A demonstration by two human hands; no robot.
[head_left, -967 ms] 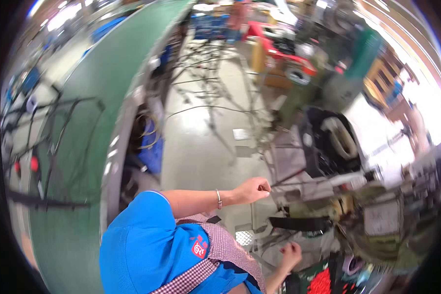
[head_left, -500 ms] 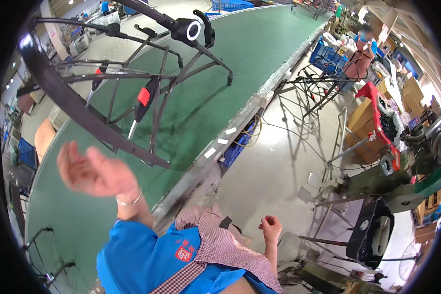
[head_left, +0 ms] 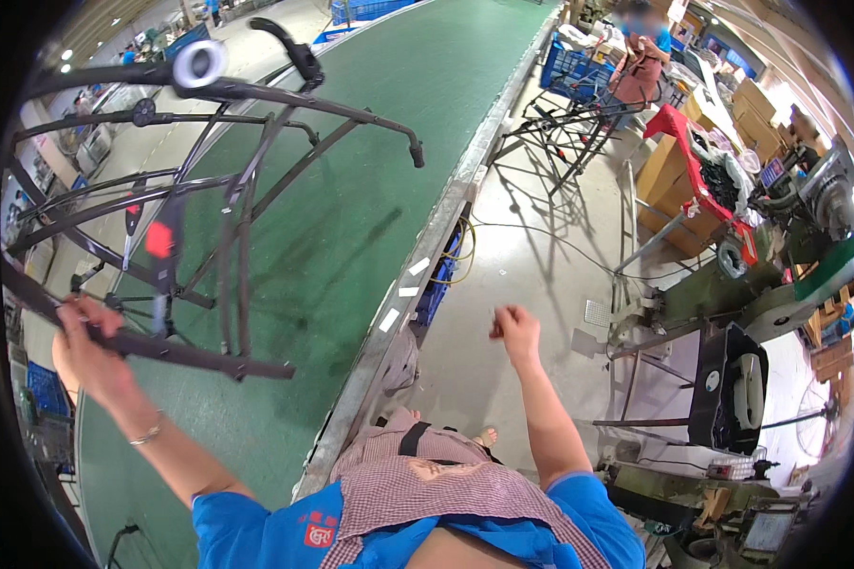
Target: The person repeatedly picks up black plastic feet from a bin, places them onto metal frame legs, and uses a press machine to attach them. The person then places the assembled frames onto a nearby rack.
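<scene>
A dark tubular stroller frame (head_left: 226, 360) with red catches and a round white-ringed hub rises at the left, over a long green work surface (head_left: 389, 123). My left hand (head_left: 93, 353) is wrapped around its lower curved tube, the fingers over the top. My right hand (head_left: 517, 334) is held up to the right of the work surface, above the floor. Its fingers are curled into a pinch, and whatever may be in them is too small to make out.
The metal edge (head_left: 361, 394) of the work surface runs away from me. Beyond it stand another tubular frame (head_left: 565, 142), a blue crate (head_left: 569, 71) and a person (head_left: 640, 57). On the right are a red-rimmed parts bin (head_left: 678, 123), a black machine housing (head_left: 726, 389) and cartons (head_left: 759, 119).
My left hand has gone from loose and open to gripping the tube. The frame shows farther left and tilted differently. My right hand has risen away from my body, still closed.
</scene>
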